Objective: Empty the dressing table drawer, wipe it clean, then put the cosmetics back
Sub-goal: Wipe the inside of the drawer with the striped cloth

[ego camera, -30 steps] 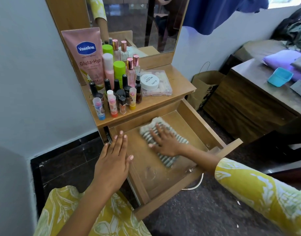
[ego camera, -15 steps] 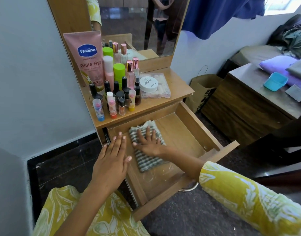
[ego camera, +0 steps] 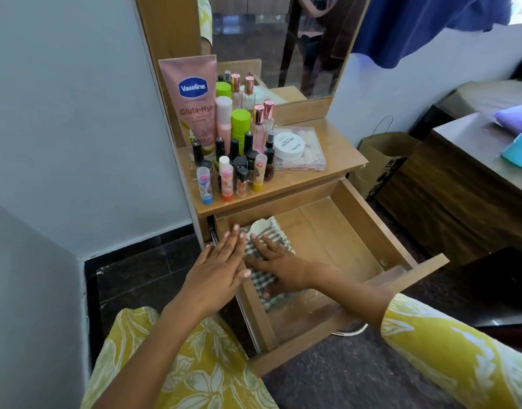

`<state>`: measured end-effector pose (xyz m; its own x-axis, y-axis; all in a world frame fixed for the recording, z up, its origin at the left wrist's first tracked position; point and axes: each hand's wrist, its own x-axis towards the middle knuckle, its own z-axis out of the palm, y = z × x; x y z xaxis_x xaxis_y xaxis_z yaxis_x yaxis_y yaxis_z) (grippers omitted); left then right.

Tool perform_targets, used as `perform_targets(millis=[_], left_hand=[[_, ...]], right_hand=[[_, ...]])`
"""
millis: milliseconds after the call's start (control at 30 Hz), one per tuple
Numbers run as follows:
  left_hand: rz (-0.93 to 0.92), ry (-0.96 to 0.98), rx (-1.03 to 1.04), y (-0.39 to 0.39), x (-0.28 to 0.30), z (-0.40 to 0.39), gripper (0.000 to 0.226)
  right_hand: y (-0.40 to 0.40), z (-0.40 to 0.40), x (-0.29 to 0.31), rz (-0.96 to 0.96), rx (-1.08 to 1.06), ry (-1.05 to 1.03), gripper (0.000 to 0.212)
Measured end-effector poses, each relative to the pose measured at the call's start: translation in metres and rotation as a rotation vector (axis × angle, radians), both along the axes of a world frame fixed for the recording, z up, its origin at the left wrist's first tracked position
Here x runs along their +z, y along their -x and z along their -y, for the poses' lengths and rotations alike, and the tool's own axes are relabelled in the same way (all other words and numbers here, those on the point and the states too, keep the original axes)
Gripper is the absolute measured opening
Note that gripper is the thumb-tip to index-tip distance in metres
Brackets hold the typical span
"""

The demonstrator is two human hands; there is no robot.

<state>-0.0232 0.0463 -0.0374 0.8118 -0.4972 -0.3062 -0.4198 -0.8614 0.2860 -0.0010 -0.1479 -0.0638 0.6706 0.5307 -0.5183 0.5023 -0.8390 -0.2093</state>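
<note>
The wooden drawer [ego camera: 369,219] of the dressing table is pulled out and holds only a checked cloth [ego camera: 261,277]. My right hand [ego camera: 279,262] presses flat on the cloth with spread fingers, in the drawer's back left corner. My left hand [ego camera: 217,271] rests flat with straight fingers on the drawer's left side wall. The cosmetics stand on the table top [ego camera: 339,160]: a pink Vaseline tube [ego camera: 190,103], green-capped bottles [ego camera: 240,122], several small nail polish bottles and lip balms [ego camera: 228,180], and a white jar [ego camera: 288,146] on a clear plastic box [ego camera: 311,157].
A mirror [ego camera: 271,39] rises behind the table top. A grey wall [ego camera: 77,113] lies at left. At right a brown paper bag [ego camera: 377,160] stands on the floor beside a dark wooden cabinet [ego camera: 448,184] carrying a blue container [ego camera: 519,149]. A blue cloth [ego camera: 425,28] hangs above.
My right hand has slid the checked cloth from the middle of the drawer floor to its back left corner. My left hand stays on the drawer's left wall.
</note>
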Motion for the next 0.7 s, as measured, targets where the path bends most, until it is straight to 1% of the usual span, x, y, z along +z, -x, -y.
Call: perform_targets(millis=[67, 100, 167, 200, 267, 367, 467, 600, 700], left_hand=[[0.001, -0.001, 0.001, 0.0, -0.001, 0.0, 0.064], [0.001, 0.0, 0.0, 0.0, -0.002, -0.001, 0.064], [0.001, 0.005, -0.002, 0.001, -0.002, 0.0, 0.065], [0.001, 0.007, -0.003, 0.001, -0.002, 0.0, 0.065], [0.004, 0.012, -0.001, 0.001, -0.003, 0.0, 0.066], [0.005, 0.019, 0.004, 0.001, -0.003, 0.0, 0.065], [0.008, 0.015, 0.006, 0.001, -0.003, 0.001, 0.065], [0.011, 0.012, 0.005, 0.002, -0.002, 0.001, 0.065], [0.017, 0.002, 0.006, 0.002, -0.001, 0.001, 0.063]], right_hand=[[0.012, 0.005, -0.008, -0.012, 0.013, -0.005, 0.096], [0.016, 0.013, -0.009, -0.03, -0.011, -0.026, 0.102], [0.014, 0.038, -0.004, -0.068, -0.12, -0.039, 0.117], [0.011, 0.054, 0.0, -0.075, -0.169, -0.01, 0.12], [0.002, 0.083, 0.008, -0.083, -0.246, 0.071, 0.119], [-0.005, 0.103, 0.014, -0.122, -0.329, 0.105, 0.115], [-0.008, 0.087, 0.011, -0.096, -0.305, 0.093, 0.111], [-0.02, 0.042, 0.008, -0.022, -0.187, 0.035, 0.106], [-0.022, 0.013, 0.003, -0.021, -0.122, 0.012, 0.105]])
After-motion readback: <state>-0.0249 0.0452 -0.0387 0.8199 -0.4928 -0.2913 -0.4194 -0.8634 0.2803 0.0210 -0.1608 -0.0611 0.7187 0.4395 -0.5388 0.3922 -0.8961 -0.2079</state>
